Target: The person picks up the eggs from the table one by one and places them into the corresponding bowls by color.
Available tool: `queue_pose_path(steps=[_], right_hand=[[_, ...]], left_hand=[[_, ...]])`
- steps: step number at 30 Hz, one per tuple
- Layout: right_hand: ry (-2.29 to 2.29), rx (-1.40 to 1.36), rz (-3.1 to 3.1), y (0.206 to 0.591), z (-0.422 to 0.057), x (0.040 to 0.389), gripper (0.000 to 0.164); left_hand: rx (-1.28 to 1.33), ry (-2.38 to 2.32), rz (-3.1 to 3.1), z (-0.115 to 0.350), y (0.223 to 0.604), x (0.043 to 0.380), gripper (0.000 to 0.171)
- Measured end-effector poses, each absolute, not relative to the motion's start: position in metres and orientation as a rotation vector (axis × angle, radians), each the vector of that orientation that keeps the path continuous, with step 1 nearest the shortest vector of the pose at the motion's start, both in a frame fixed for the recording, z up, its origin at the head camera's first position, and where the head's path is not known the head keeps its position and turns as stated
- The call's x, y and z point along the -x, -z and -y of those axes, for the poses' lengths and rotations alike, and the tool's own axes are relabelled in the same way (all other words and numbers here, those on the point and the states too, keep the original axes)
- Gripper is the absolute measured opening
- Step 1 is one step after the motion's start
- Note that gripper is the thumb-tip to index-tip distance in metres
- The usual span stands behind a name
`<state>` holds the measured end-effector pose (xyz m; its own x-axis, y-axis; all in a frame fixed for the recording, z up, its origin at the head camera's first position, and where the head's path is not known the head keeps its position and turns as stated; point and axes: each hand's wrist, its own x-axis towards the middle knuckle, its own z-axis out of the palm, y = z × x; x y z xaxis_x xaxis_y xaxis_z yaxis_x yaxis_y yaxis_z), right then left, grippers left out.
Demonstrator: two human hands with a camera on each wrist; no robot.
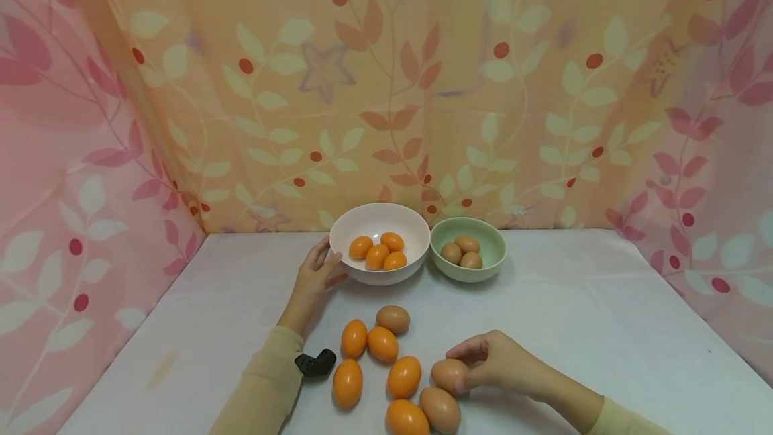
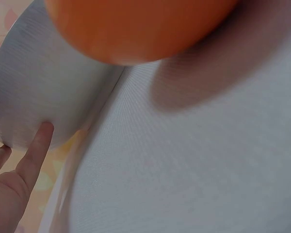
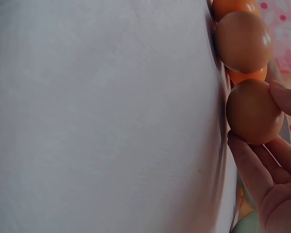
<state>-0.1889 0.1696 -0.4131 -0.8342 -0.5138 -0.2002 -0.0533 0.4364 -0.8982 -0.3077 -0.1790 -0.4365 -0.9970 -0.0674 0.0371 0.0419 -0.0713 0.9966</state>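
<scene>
1. The right hand (image 1: 504, 364) pinches a brown egg (image 1: 445, 373), thumb against fingers; the egg sits at 5 o'clock from the pale bowl (image 1: 382, 278). Whether it touches the cloth (image 1: 561, 314), I cannot tell.
2. In the head view its long axis runs roughly 9 to 3 o'clock; the thumb covers part of the 4 o'clock end, so which end is narrower is unclear.
3. The left hand (image 1: 313, 277) rests extended fingers on the pale bowl between 8 and 9 o'clock.
4. The left wrist view shows those fingers on the bowl's outer wall, partly hidden from the head; the right wrist view shows finger undersides by the egg.
5. Only the head view shows inside the bowls: four orange eggs (image 1: 377, 257) in the pale one, three brown ones in the green bowl (image 1: 468, 276) at 3 o'clock from it.
6. Outside the bowls: five orange, three brown including the pinched one.
</scene>
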Motion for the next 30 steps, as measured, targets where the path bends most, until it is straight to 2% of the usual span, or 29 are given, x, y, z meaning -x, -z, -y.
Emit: queue_pose_path(steps=[8,30], right_hand=[[1.363,0.46,-2.28,0.406,-0.172,0.195,0.039],[1.384,0.461,-2.401,0.372,-0.163,0.24,0.051]], left_hand=[[-0.046,2.253,2.079,0.177,0.438,0.308,0.059],[-0.017,2.258,2.068,0.179,0.438,0.309,0.061]])
